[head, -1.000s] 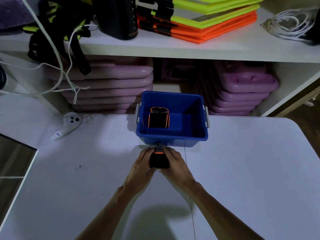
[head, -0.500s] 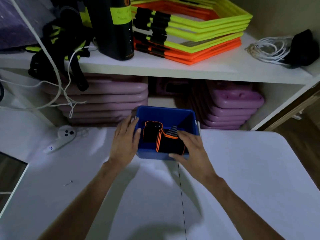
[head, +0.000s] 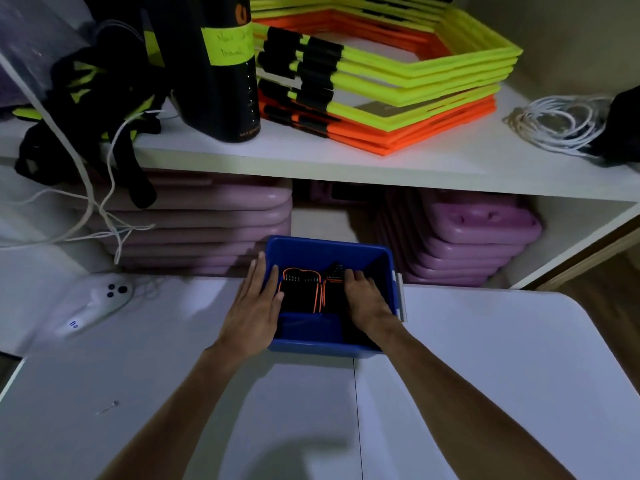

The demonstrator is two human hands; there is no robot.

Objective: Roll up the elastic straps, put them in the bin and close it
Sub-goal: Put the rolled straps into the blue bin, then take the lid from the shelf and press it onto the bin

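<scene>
White shelving (head: 346, 164) fills the far side, with hexagonal agility rings (head: 398, 81) stacked on top and purple mats (head: 214, 220) stored below, so the working room is the pale surface (head: 485, 375) in front. On it, pushed up near the shelf edge, stands the blue bin (head: 329, 251), open-topped; no lid is in view, so closing it looks like the step left over.

Inside the bin, two rolled elastic straps sit side by side, black with orange edging: the left roll (head: 299, 289) is upright against the left wall, and the right roll (head: 332, 285) is just beside it, probably packed tight so neither unrolls.

The left hand (head: 254, 306) lies flat and open over the bin's left rim, apparently bracing it against sliding. The right hand (head: 363, 296) reaches into the bin with its fingers curled down on the right roll, seemingly pressing it into place; whether it truly clasps the roll I cannot tell.

A white controller (head: 97, 303) lies well apart at the left.
</scene>
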